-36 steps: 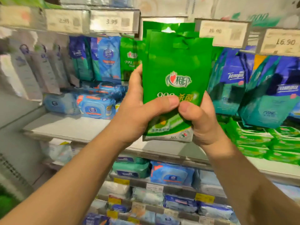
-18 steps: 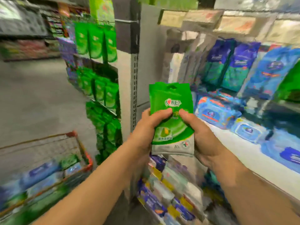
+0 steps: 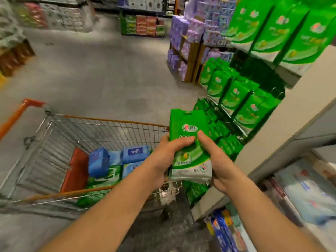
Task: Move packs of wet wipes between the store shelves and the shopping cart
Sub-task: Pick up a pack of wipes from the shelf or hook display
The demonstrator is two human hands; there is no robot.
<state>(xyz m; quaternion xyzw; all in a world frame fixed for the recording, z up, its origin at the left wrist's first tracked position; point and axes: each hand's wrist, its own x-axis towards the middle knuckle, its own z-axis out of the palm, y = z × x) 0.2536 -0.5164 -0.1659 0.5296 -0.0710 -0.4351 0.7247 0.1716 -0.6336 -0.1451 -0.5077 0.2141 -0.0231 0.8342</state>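
I hold a green pack of wet wipes (image 3: 189, 124) upright in front of me with both hands. My left hand (image 3: 164, 157) grips its left side, thumb across the front. My right hand (image 3: 216, 160) grips its right side, thumb on the front. The pack hangs just beyond the near right corner of the wire shopping cart (image 3: 109, 128). Inside the cart lie several blue packs (image 3: 116, 159) and green packs (image 3: 105, 177).
The shelf end (image 3: 283, 128) rises at right, hung with rows of green packs (image 3: 241, 99). Blue packs (image 3: 223, 231) fill the lower shelves at bottom right. A purple product stack (image 3: 183, 46) stands further back. Grey aisle floor (image 3: 101, 70) lies beyond the cart.
My view has swung left from the shelf face to the aisle. The pack, held in both hands, has come away from the shelf and now sits lower, beside the cart.
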